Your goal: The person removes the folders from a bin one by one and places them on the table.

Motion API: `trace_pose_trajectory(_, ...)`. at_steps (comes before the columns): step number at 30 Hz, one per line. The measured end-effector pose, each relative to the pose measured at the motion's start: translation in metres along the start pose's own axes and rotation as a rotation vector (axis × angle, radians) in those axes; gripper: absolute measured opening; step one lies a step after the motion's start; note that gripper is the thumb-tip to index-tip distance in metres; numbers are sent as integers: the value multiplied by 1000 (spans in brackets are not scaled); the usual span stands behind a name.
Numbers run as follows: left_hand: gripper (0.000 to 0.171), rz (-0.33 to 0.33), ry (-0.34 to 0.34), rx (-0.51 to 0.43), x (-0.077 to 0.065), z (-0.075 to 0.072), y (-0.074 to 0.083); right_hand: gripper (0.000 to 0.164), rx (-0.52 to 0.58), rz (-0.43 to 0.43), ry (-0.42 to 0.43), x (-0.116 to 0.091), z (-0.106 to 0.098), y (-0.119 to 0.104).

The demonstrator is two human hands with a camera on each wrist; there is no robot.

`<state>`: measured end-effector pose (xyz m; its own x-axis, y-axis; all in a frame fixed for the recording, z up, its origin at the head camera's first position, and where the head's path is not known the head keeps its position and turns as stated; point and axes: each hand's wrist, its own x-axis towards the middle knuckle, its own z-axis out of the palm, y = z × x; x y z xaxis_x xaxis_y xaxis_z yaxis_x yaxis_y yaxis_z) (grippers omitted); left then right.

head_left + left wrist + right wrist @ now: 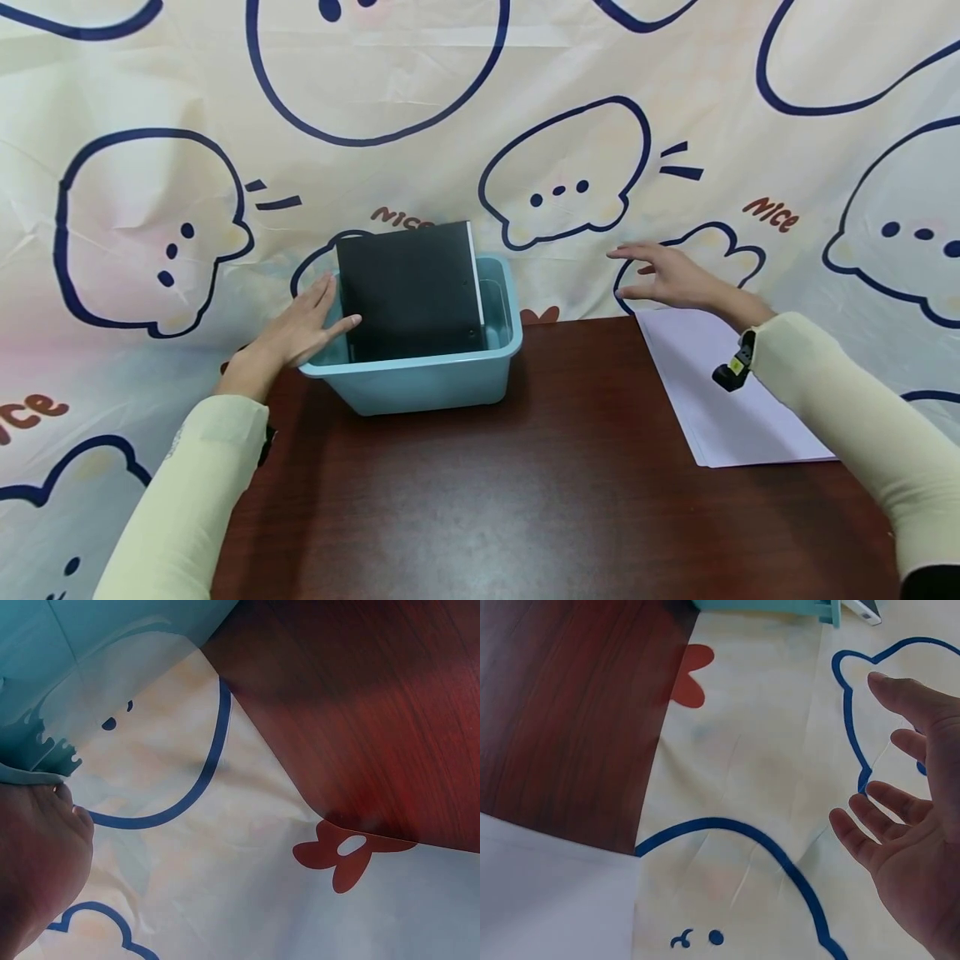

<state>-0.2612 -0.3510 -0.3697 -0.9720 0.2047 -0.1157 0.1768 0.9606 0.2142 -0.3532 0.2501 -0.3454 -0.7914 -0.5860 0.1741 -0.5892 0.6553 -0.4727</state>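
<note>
In the head view, a light blue plastic basin [427, 387] stands on the table near the far edge. A flat, black rectangular thing with a white edge [412, 292] stands upright in it, rising above the rim; its kind is unclear. My left hand [288, 333] rests at the basin's left rim, fingers straight and thumb spread towards the black thing's lower left corner. The left wrist view shows only part of that hand [45, 862] beside the rim. My right hand [675, 279] hovers above the far end of a stack of white paper [738, 408], holding nothing, its fingers loosely bent.
The dark brown wooden table [525, 500] reaches back to a pale cloth [420, 175] printed with blue cartoon outlines, which hangs behind and at the left side. The paper stack lies on the table's right, partly under the right forearm.
</note>
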Motion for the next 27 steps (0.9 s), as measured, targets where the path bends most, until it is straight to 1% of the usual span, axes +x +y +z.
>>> trace_pose_trajectory(7, 102, 3, 1, -1, -1, -1, 1, 70, 21, 5, -9, 9, 1, -15)
trace_pose_trajectory(13, 101, 11, 1, 0, -1, -2, 1, 71, 42, -2, -26, 16, 6, -25)
trace_pose_trajectory(19, 101, 13, -2, -6, -2, -2, 1, 72, 86, -24, -36, 24, 11, -33)
trace_pose_trajectory(27, 101, 13, 0, -13, -1, -1, 1, 74, 136, -10, -47, 33, 15, -45)
